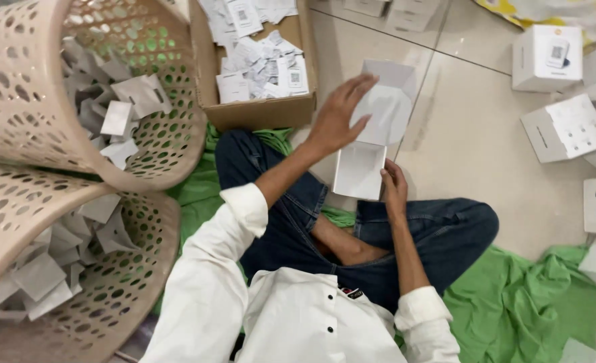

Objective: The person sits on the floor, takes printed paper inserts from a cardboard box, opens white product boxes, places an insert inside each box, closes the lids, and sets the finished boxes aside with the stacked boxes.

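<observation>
**Two hands, one white box**

Two hands work on a white box above my lap, near the floor's middle; my left hand lies on its open top flap, fingers spread apart; my right hand pinches the bottom edge; I think the box is light, thin card that bends easily, so hold the edges.

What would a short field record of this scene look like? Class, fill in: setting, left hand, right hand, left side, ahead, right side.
Setting: person sitting cross-legged on a tiled floor over green cloth
Left hand: palm pressed on the white box's open flap
Right hand: grips the white box at its lower edge
Left side: two perforated beige baskets tipped over, holding folded card pieces
Ahead: cardboard box of paper slips
Right side: finished white boxes
</observation>
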